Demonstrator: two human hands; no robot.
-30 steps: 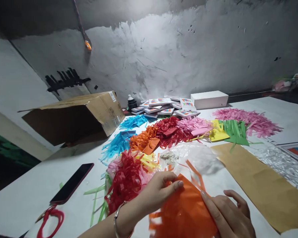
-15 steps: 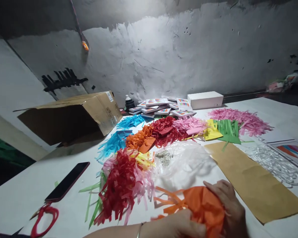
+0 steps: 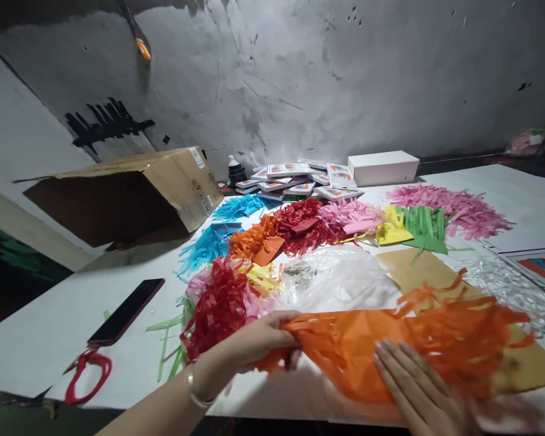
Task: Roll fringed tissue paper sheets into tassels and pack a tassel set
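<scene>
An orange tissue paper tassel (image 3: 354,345) is spread sideways near the front edge of the table, its fringed strips fanning out to the right over brown paper. My left hand (image 3: 258,342) pinches its left end, thumb on top; orange strips also show below those fingers. Stretched flat and side by side, the fingers of my right hand (image 3: 418,387) rest on the tassel's uncut middle; its thumb is hidden. Just beyond my left hand lies a heap of red fringed tassels (image 3: 220,303) with pink and yellow ones. A clear plastic bag (image 3: 340,278) lies behind the orange tassel.
A phone (image 3: 127,312) and red-handled scissors (image 3: 88,375) lie at the left. Farther back stand an open cardboard box (image 3: 177,194), stacked printed packs (image 3: 286,178) and a white box (image 3: 384,168). Brown paper (image 3: 418,266) and white string (image 3: 495,284) lie at the right.
The orange tassel, bunched between both hands before, is now stretched out lengthwise. My left hand has moved left with one end, and my right hand now lies flat on it.
</scene>
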